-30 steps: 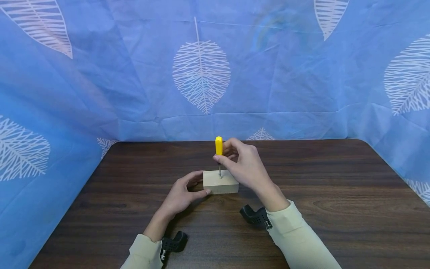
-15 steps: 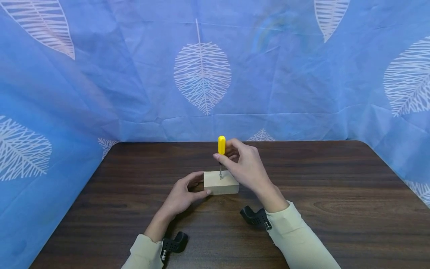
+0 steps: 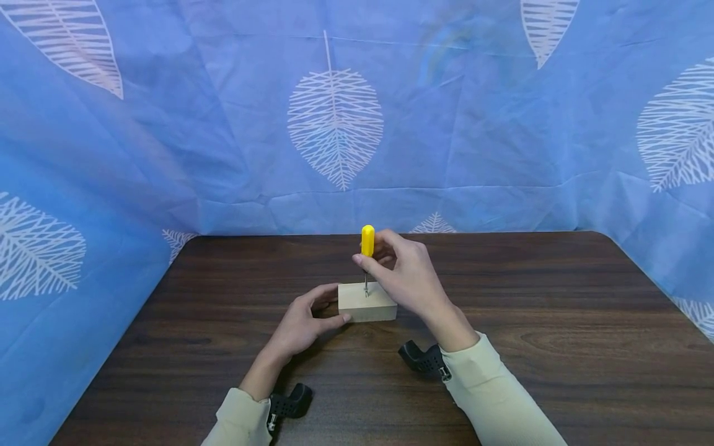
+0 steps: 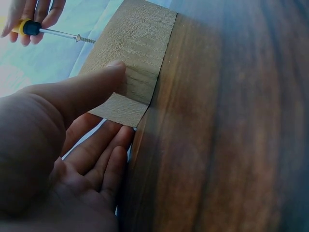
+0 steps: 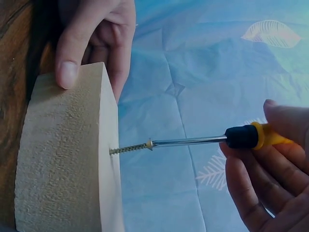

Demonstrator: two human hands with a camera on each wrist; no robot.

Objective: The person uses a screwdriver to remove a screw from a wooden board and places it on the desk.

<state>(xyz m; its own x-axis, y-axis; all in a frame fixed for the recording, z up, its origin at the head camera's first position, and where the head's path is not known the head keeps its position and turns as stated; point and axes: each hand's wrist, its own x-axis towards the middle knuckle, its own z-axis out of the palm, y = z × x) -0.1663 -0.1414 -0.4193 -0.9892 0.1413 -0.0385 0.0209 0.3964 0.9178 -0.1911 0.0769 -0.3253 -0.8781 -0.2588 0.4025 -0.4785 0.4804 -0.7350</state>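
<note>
Wooden block [image 3: 366, 314], screwdriver [image 3: 367, 238] and screw [image 5: 129, 148] in one upright stack

A blue cloth [image 3: 245, 111] with white leaf prints hangs at the far side and to the left and right. Before it spreads a dark brown table [image 3: 558, 297], its grain running left to right. My left sleeve [image 3: 237, 419] and right sleeve [image 3: 496, 390], both pale, come in from the near edge. My right hand [image 3: 407, 272] reaches farther than the left and pinches the yellow handle of the screwdriver between thumb and fingers. My left hand [image 3: 298, 322] grips the wooden block by its left end, thumb on the near face. The wooden block lies on the table, around the middle, between my wrists. The screwdriver stands nearly upright over it, black collar under the yellow, metal shaft ending at the head of the screw. The screw is the smallest: its tip meets the block's top face, much of its thread is bare, and it leans slightly off the shaft's line
</note>
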